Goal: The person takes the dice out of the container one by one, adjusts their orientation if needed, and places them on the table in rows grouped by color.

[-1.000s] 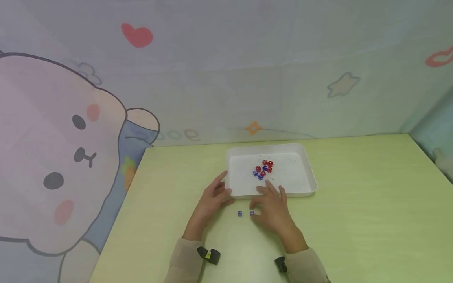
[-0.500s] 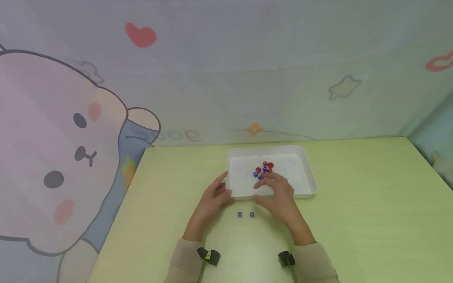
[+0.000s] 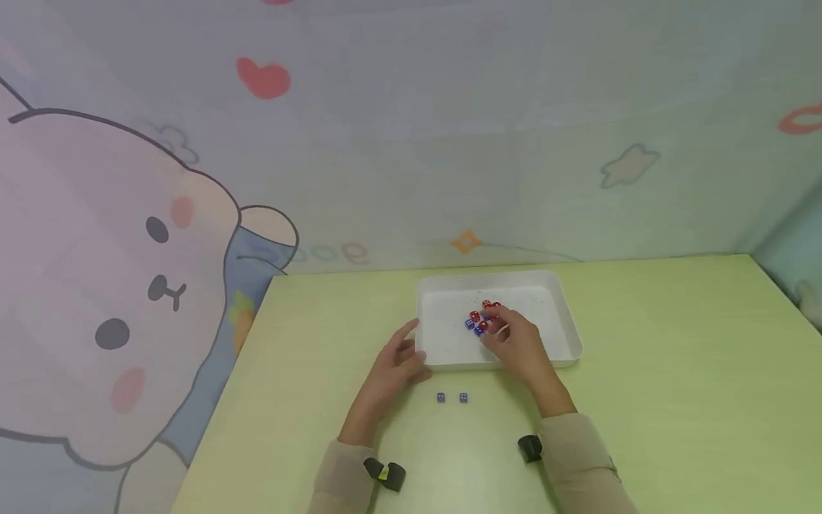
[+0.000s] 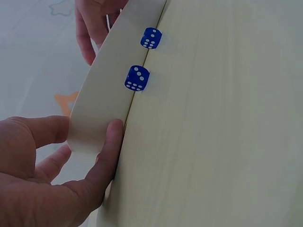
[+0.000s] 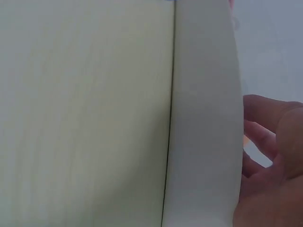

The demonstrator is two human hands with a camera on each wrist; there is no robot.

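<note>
My left hand [image 3: 392, 365] rests against the front left corner of a white tray [image 3: 443, 365]. In the left wrist view, its thumb [image 4: 113, 135] lies along the tray's front wall, with the fairly straight fingers round the corner. My right hand [image 3: 519, 350] reaches into the tray, thumb and index finger apart over a cluster of red and blue dice. A blue die [image 3: 469, 324] and a red die [image 3: 474, 315] show left of the fingertips; the hand partly covers others. The tray wall hides the right fingertips in the right wrist view.
Two blue dice, a left one [image 3: 441, 397] and a right one [image 3: 464, 397], sit side by side on the pale yellow-green table [image 3: 674, 371] before the tray. A printed cloth backdrop [image 3: 411, 143] hangs behind the table.
My right hand has left the right blue die on the table and moved forward over the tray's rim to the dice cluster. My left hand stays at the tray's corner.
</note>
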